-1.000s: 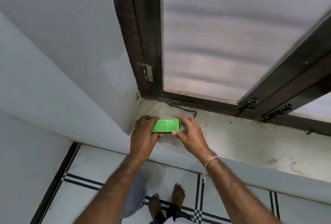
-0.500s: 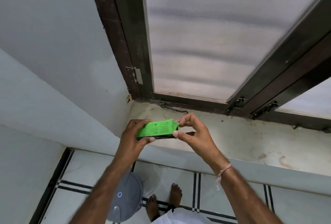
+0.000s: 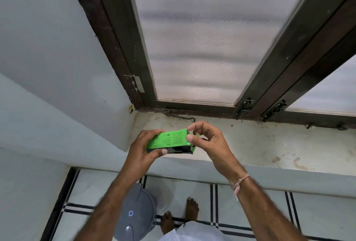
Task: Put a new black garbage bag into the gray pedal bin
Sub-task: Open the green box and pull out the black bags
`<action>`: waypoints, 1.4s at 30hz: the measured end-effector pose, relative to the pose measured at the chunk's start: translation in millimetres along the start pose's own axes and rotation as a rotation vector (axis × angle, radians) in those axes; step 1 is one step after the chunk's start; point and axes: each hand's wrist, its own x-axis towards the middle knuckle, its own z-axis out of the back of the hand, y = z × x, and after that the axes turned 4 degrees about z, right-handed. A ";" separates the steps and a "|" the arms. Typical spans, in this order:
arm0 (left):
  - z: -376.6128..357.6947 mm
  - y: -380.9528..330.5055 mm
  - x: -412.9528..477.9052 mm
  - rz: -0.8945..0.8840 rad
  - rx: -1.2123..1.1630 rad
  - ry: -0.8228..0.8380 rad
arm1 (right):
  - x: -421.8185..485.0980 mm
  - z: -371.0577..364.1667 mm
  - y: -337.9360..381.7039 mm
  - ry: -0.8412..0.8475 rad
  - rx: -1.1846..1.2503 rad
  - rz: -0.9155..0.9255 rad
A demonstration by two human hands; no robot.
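A small green and black garbage bag box [image 3: 169, 141] is held in the air in front of a window sill. My left hand [image 3: 143, 148] grips its left end. My right hand [image 3: 207, 142] pinches the flap at its right end with thumb and fingers. The gray pedal bin [image 3: 134, 213] stands on the floor below, lid shut, partly hidden by my left forearm. No black bag shows outside the box.
A stained white window sill [image 3: 260, 144] runs behind the hands, under a dark-framed mesh window [image 3: 202, 47]. A white wall [image 3: 48, 67] is on the left. My bare feet [image 3: 181, 215] stand on the white tiled floor [image 3: 250, 208] right of the bin.
The box has been lifted off the sill and brought toward me. My right hand has shifted to its right end flap. The view has tilted down, showing more of the bin.
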 end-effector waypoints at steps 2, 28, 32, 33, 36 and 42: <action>0.3 -0.7 -0.9 0.000 -0.009 0.017 | -0.6 2.7 3.1 0.022 0.004 0.002; 5.3 -0.7 -3.4 0.057 0.015 -0.133 | -10.0 -4.1 -1.6 -0.175 -0.712 0.332; 5.8 -1.1 -4.1 0.071 0.013 -0.150 | -13.2 -9.0 -0.1 -0.174 -0.559 0.374; 6.1 -1.5 -4.5 0.073 0.008 -0.154 | -13.1 -9.4 1.0 -0.160 -0.484 0.354; 5.4 -5.3 -5.4 0.060 0.002 -0.148 | -10.4 -12.4 1.4 -0.137 -0.366 0.290; 3.4 -4.4 -8.7 0.038 -0.012 -0.113 | -10.8 -19.3 -1.2 -0.084 -0.336 0.206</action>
